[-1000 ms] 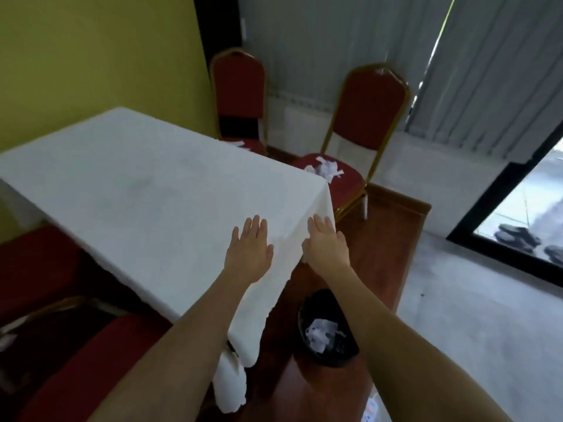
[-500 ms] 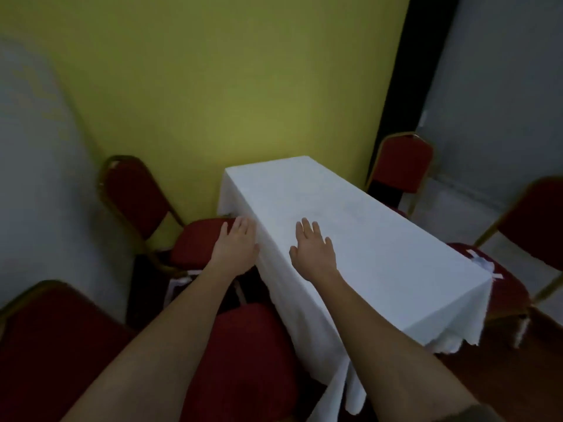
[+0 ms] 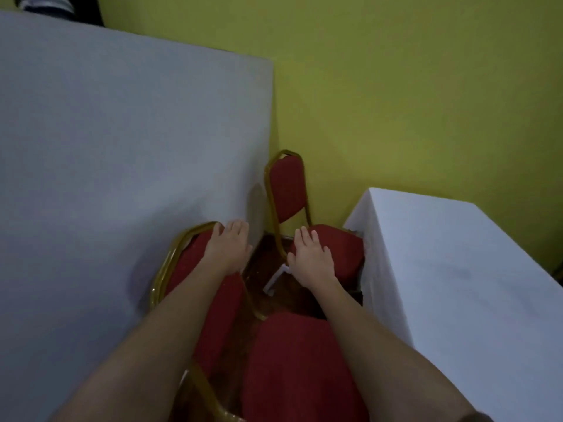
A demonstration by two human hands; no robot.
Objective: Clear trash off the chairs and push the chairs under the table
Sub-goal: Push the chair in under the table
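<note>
Two red padded chairs with gold frames stand between a grey wall and the table. The near chair (image 3: 300,363) is right below me, its backrest (image 3: 198,287) to the left. The far chair (image 3: 338,248) sits by the yellow wall, seat partly under the white-clothed table (image 3: 463,269). My left hand (image 3: 228,246) hovers flat over the top of the near chair's backrest, fingers apart, holding nothing. My right hand (image 3: 310,254) is spread above the far chair's seat edge, also holding nothing. No trash shows on either seat.
A white scrap of paper (image 3: 275,278) lies on the dark wooden floor between the two chairs. A grey wall panel (image 3: 122,162) fills the left side. The yellow wall (image 3: 411,102) closes off the back.
My view has swung left from the table's far end to this corner. Both hands have left the tablecloth and now hover over the two red chairs.
</note>
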